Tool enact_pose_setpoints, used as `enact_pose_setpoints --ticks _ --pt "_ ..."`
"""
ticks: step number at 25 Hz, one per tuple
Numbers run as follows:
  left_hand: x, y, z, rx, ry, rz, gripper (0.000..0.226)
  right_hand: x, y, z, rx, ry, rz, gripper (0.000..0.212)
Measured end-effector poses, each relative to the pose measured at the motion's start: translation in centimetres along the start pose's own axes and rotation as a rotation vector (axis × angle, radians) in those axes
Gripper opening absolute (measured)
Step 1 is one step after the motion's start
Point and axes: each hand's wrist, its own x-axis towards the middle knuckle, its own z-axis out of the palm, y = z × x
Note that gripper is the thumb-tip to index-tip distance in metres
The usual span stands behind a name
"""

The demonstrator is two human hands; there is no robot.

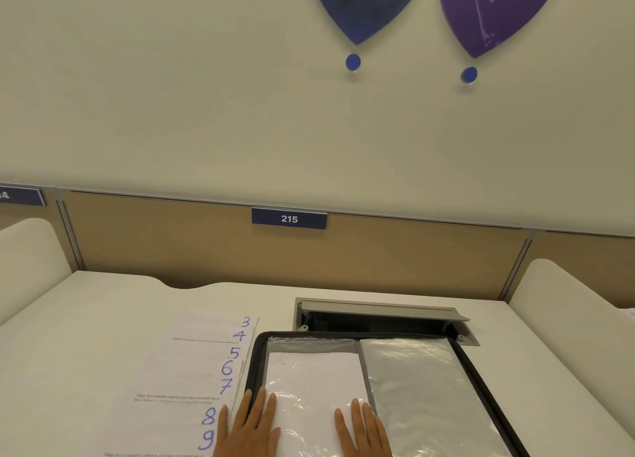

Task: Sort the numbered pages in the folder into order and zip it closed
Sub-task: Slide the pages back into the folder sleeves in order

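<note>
Pressing flat on the folder, the left hand with fingers spread is nearer the pages beside it.

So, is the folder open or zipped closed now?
Open. The folder lies spread flat on the desk, both inner halves showing, and both hands rest flat on the left-side sleeve.

Cream desk. Open cable hatch set into desk, toward back. Tan partition panel behind hatch, bearing blue sign "215". Pale wall above partition; two blue-purple teardrop decorations high up.
</note>
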Motion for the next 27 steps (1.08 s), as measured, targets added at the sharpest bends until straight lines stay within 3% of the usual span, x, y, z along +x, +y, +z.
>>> enact_pose_setpoints --ticks 4,10,13,15,17,19,22,25,27 --pt "0.1 0.2 -0.3 -0.033 0.026 0.0 0.064 0.7 0.5 0.7 -0.041 0.026 0.001 0.033" --pt "1.4 0.8 -4.7 -0.144 -0.107 -0.047 0.043 -0.2 0.7 2.1 -0.094 0.028 -0.11 0.04" --pt "2.2 -1.2 -5.6 -0.167 0.089 0.059 0.032 0.4 -0.1 0.9 0.058 -0.006 -0.104 0.049" --pt "3.2 -3.0 -6.5 -0.164 0.134 0.077 0.032 1.3 -0.6 0.5 0.151 -0.05 -0.054 0.062" --pt "4.5 -5.1 -7.1 -0.092 0.143 0.052 0.04 3.1 -1.4 -0.5 0.2 -0.147 0.03 0.075" --pt "5.8 -6.9 -7.8 -0.032 0.089 -0.021 0.059 5.6 -3.0 -1.4 0.239 -0.226 0.072 0.073" --pt "7.8 -9.3 -7.5 0.059 0.022 -0.108 0.075 9.7 -6.4 -2.3 0.282 -0.238 0.006 0.067" --pt "9.2 -11.0 -6.0 0.089 -0.034 -0.145 0.079 13.8 -10.0 -1.6 0.371 -0.222 -0.058 0.077" --pt "9.6 -12.0 -4.7 0.079 -0.041 -0.14 0.084 16.7 -12.0 -1.1 0.388 -0.24 -0.114 0.052"
